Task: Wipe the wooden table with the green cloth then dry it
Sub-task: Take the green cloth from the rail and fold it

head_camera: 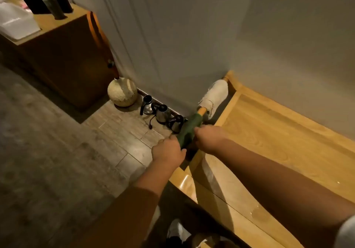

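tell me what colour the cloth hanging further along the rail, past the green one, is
Off-white or cream cloth, seen in the head view.

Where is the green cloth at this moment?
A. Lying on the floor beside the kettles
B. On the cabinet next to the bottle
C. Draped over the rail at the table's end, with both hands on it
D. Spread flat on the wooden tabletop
C: the green cloth hangs over the wooden rail at the table's end, with the left hand and right hand both gripping it, beside a white cloth on the same rail.
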